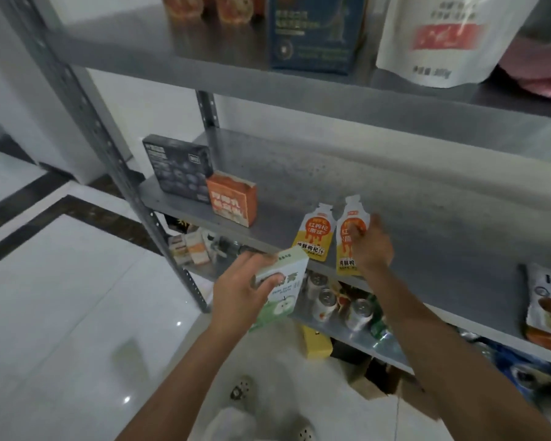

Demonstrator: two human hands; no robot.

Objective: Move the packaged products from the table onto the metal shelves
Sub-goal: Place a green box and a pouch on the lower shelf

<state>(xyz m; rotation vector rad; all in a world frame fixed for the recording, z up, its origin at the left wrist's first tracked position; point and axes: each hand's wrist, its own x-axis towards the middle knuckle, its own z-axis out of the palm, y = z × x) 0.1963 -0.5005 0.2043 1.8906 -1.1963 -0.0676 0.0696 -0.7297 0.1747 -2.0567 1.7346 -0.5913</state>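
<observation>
My left hand (245, 289) grips a green and white carton with an apple picture (283, 288), held just in front of the middle metal shelf (427, 237). My right hand (371, 243) pinches an orange and white spout pouch (350, 232) that stands on that shelf near its front edge. A second pouch of the same kind (315, 232) stands upright just to its left, nearly touching it.
On the same shelf stand a dark box (177, 168) and an orange box (233, 198) at the left, and a snack bag (547, 307) lies at the right. Cans (341, 305) fill the shelf below. The upper shelf holds a blue box (315, 33) and a white bag (442, 36).
</observation>
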